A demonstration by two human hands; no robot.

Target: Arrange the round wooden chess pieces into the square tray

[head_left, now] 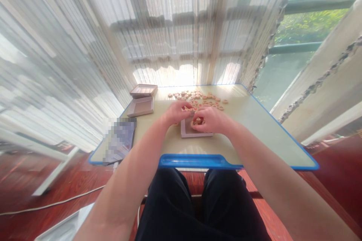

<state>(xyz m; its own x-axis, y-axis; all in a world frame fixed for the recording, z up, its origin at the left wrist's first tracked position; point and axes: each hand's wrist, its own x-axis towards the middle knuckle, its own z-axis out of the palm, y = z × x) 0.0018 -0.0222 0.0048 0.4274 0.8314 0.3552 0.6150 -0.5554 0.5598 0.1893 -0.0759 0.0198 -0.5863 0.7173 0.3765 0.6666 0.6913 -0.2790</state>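
Note:
Just behind the box's far left corner, my left hand [177, 113] curls its thumb and fingers round a few round Chinese chess pieces [187, 109]. My right hand [215, 119] reaches into a shallow open box [196, 134] in front of me. Its thumb and fingertips close on a wooden Chinese chess piece [194, 124] at the box's left side. Another piece [198, 120] shows under that hand; the rest of the box's inside is partly hidden by it. Many loose pieces [197, 95] with red or dark characters lie scattered beyond both hands.
Shallow box parts [140, 106] rest at the table's far left. A dark flat device [124, 139], partly pixelated, lies on the left edge. The pale table [254, 131] has a blue rim and a blue front groove [195, 160]. Sheer curtains [175, 37] hang behind it.

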